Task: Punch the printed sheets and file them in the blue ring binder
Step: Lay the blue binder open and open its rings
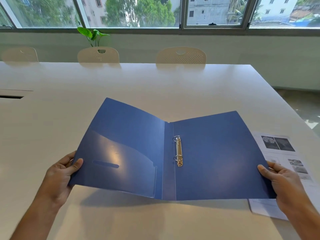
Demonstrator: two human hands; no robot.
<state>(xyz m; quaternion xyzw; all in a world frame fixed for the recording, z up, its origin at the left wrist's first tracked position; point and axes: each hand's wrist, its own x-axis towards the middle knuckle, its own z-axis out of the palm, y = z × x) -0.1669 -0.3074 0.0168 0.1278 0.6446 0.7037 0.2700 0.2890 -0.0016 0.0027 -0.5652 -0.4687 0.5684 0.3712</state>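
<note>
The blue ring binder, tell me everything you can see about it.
The blue ring binder is spread open, empty, its covers raised in a shallow V above the white table. It looks like thin plastic, with a two-ring metal mechanism beside the spine and a pocket inside the left cover. The left hand and right hand grip its outer edges.

- You have one blue ring binder (173, 153) with two metal rings (177, 148).
- You see one pile of printed sheets (285, 158) (sheet count unclear).
- Three chairs (181, 55) face you.
- One plant (92, 35).
- Your two hands: left hand (60, 175), right hand (284, 184).
</note>
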